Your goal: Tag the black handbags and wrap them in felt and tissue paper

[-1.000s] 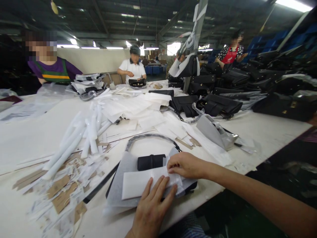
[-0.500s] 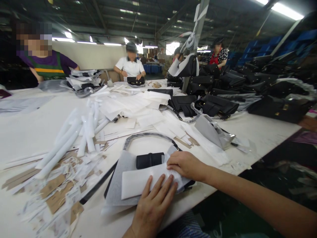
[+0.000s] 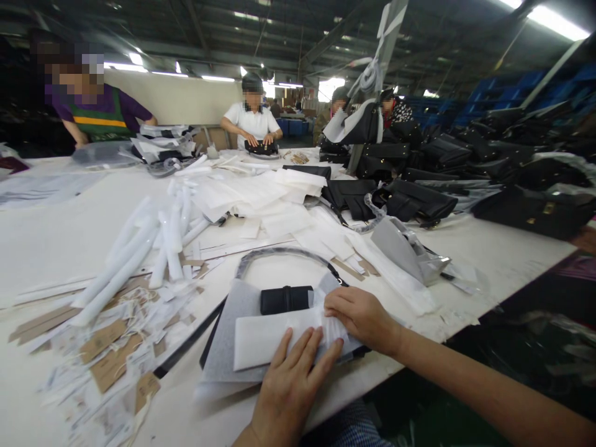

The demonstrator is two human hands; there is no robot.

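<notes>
- Two bare hands work over one black bag (image 3: 210, 340), which lies near the edge of the table (image 3: 46, 230) closest to us, its film-wrapped handle (image 3: 279, 251) arching away from us.
- Our left hand (image 3: 288, 382) grips nothing: its fingers are spread and rest on the white pad (image 3: 261, 344), which lies over a pale tissue sheet (image 3: 223, 354) on the bag.
- Our right hand (image 3: 361, 315) has thumb and fingers drawn together at the pad's right end, apparently pinching the crinkled wrapping (image 3: 332, 329); the fingertips are partly hidden, so we cannot tell exactly how much they catch.
- We judge the step in hand to be steadying the pad while we work the wrapping, and we do best to spread the left fingers' pressure evenly, so that the pad neither slides nor creases the tissue.
- Our pinch should stay light and low, since wrapping this thin could tear if tugged upward.
- Smoothing outward from the left fingertips would, we think, help flatten the gathers between our hands.
- We should mind the black strapped piece (image 3: 286, 300) just beyond the pad's far edge, and avoid nudging it askew.
</notes>
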